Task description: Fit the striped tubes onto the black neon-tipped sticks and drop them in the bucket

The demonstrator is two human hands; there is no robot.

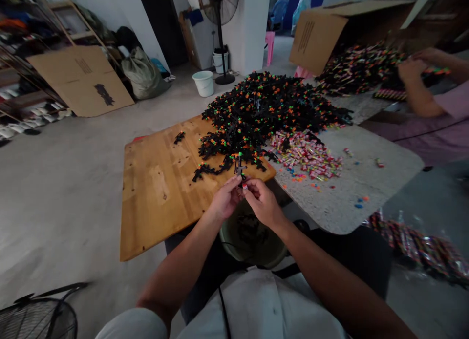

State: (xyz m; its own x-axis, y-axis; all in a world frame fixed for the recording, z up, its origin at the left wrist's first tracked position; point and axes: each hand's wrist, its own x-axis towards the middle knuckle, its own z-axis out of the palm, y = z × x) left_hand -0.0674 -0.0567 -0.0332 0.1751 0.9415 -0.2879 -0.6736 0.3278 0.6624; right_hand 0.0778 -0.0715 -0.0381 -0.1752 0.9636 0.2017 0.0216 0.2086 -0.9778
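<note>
My left hand (226, 198) is closed round a small black toy gun (240, 167) with a green tip, held upright over the wooden table's front edge. Close against it, my right hand (263, 202) pinches a small red and white piece (245, 185) at the gun's lower end. Behind both hands lies a big pile of black toy guns (256, 104) with orange and green tips. To its right, pink and white small tubes (308, 156) are heaped on the grey table.
A wooden table (146, 192) meets a grey table (340, 202). Below my hands stands a bucket (271, 253). A person's hands (412, 68) work at the right beside a cardboard box (317, 38). Bagged items (421, 246) lie at the lower right.
</note>
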